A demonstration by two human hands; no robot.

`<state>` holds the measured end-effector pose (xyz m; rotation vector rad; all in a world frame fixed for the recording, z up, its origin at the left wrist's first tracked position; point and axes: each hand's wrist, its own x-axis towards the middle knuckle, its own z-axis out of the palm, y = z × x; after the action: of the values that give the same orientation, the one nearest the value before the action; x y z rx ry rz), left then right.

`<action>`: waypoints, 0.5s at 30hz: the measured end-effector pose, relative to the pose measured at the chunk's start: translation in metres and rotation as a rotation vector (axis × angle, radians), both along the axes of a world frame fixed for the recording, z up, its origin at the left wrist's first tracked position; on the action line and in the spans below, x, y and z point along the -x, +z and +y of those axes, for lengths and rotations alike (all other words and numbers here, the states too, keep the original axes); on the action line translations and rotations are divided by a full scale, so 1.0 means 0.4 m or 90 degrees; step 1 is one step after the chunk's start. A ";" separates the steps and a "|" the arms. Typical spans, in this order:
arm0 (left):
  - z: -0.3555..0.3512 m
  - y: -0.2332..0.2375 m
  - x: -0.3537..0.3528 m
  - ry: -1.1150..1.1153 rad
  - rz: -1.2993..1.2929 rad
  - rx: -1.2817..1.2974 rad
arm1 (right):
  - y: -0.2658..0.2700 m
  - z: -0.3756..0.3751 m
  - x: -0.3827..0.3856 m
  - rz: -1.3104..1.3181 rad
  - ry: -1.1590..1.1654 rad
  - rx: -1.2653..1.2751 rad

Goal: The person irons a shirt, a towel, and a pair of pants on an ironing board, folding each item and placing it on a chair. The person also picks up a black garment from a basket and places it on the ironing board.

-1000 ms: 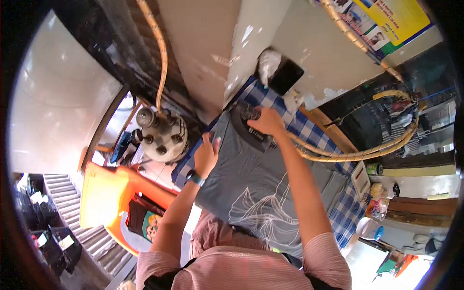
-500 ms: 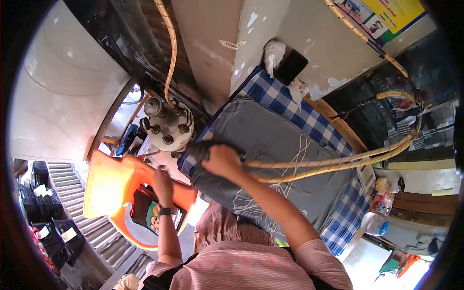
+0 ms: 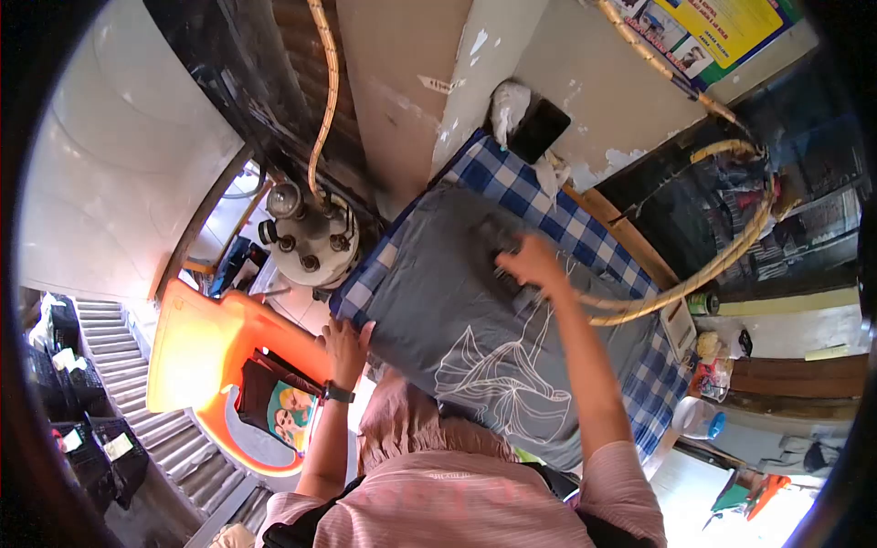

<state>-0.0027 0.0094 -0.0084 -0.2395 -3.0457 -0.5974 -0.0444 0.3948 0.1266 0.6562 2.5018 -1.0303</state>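
From where I stand, the left hand comes first: half a second ago it was over the orange chair, left of the grey garment, and now it is at the garment's near left corner. Its fingers rest by the edge; I can't tell whether they pinch cloth. The left arm reaches forward along the garment's left side, palm apparently down.

Farther in, the right hand has swung the iron from the garment's left edge to its upper middle, beyond the white line print. That puts the iron back well inside the fabric, likely with the left hand steadying the edge. The right arm stretches over the garment's right part, wrist bent inward, its grip wrapped around the iron's handle, slightly blurred.

A hose trails rightward past the garment. Beyond the garment's far edge shows the table's checked cloth.
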 end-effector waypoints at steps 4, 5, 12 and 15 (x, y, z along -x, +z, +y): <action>-0.021 -0.066 -0.021 0.055 -0.036 -0.135 | -0.042 0.146 -0.004 0.011 0.022 -0.058; -0.033 -0.080 -0.021 0.081 -0.104 -0.206 | -0.021 0.144 -0.018 -0.008 0.070 -0.092; -0.009 -0.111 -0.008 0.193 -0.103 -0.576 | -0.029 -0.293 -0.278 0.036 0.245 -0.040; 0.001 -0.149 -0.009 0.249 -0.016 -0.551 | -0.050 -0.407 -0.357 0.085 0.373 0.026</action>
<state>0.0008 0.0100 -0.0680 0.3740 -2.4224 -1.7352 0.0983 0.2318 0.1067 -0.1697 2.5302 -0.9102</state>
